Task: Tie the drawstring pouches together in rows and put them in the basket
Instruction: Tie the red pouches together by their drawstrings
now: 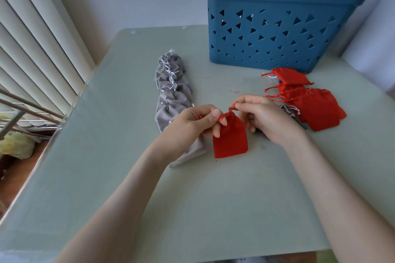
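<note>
A small red drawstring pouch (232, 137) hangs between my hands just above the table. My left hand (195, 123) pinches its red cord on the left side of the neck. My right hand (259, 113) pinches the cord loop at the top right. A row of grey pouches (171, 92) knotted together by their white strings lies to the left, its near end under my left wrist. A pile of several loose red pouches (314, 107) lies to the right, with a grey one partly hidden beneath. The blue basket (275, 34) stands at the back right.
The pale green table (128, 177) ends at a front edge near the bottom of the view and at a left edge by vertical blinds (38, 38). A wall stands behind the basket. A drying rack and a bag sit on the floor at left.
</note>
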`<move>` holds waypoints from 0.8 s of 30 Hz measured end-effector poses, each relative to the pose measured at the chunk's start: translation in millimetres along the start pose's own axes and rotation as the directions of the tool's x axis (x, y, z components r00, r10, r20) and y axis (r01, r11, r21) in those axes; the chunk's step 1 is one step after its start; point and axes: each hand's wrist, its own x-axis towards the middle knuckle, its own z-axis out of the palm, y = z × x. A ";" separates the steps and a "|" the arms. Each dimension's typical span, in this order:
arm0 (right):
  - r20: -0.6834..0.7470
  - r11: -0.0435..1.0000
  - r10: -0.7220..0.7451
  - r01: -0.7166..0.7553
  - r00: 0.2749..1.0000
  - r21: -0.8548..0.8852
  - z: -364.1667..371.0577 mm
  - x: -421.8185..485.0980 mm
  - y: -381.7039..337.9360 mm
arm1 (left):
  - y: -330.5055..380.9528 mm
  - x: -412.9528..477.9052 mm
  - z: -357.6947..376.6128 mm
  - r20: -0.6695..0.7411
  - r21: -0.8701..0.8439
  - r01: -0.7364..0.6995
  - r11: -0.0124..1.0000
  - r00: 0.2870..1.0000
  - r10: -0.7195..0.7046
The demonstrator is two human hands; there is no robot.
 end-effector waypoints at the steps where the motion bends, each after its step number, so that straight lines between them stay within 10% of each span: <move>1: 0.042 1.000 -0.011 0.012 0.999 -0.012 0.2 -1.1 -0.5 | -1.9 0.2 -0.2 0.015 0.007 -0.002 1.000 1.000 0.002; 14: 0.403 0.984 -0.127 0.167 0.906 -0.066 9.8 -15.2 -6.6 | -3.5 4.6 0.4 -0.359 0.065 -0.049 0.997 0.931 0.069; 24: 0.305 0.974 -0.211 0.226 0.929 -0.014 22.2 -15.3 -7.0 | -0.6 1.5 7.9 -0.432 0.116 -0.096 0.989 0.891 0.138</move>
